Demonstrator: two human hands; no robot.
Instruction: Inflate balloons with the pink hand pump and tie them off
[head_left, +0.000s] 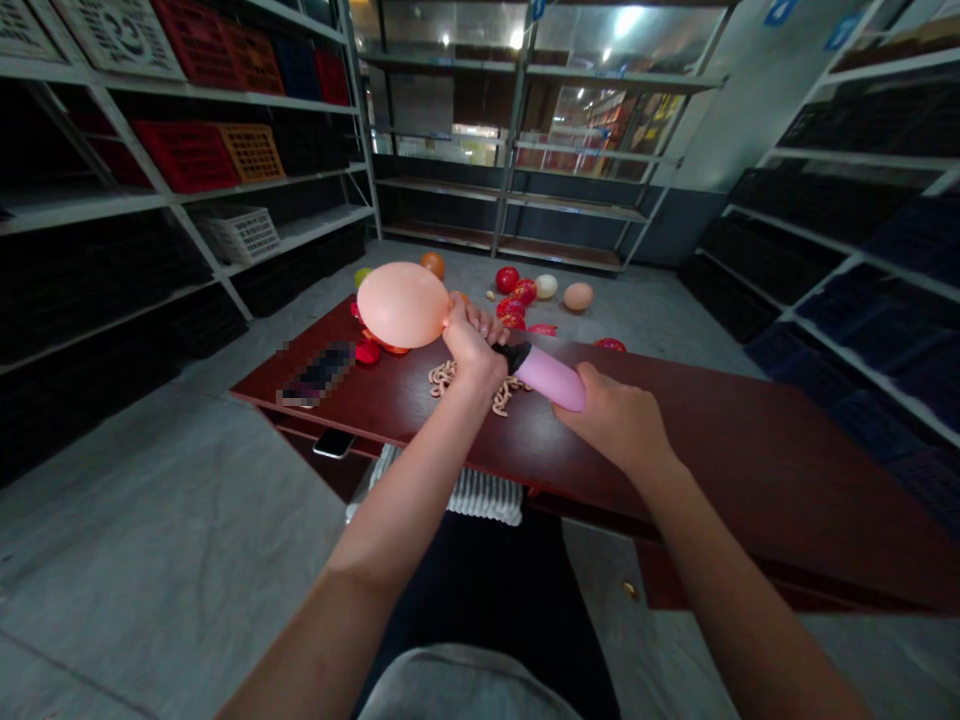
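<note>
A peach balloon [403, 305], blown up and round, points away to the left above the table. My left hand [472, 340] is closed around its neck, beside the black end of a pink hand pump [553, 378]. The fingers hide where balloon and pump meet. My right hand [619, 415] grips the pump's other end. Below my hands, a heap of limp, flesh-coloured balloon-like strips [501, 398] lies on the dark red table [645, 440].
A blurred-out flat object [319, 373] and red items [367, 351] lie at the table's left. A phone [334, 443] sits on the ledge below. Balloons [578, 296] rest on the floor beyond. Shelves with crates [251, 150] line the left; racks [510, 190] stand behind.
</note>
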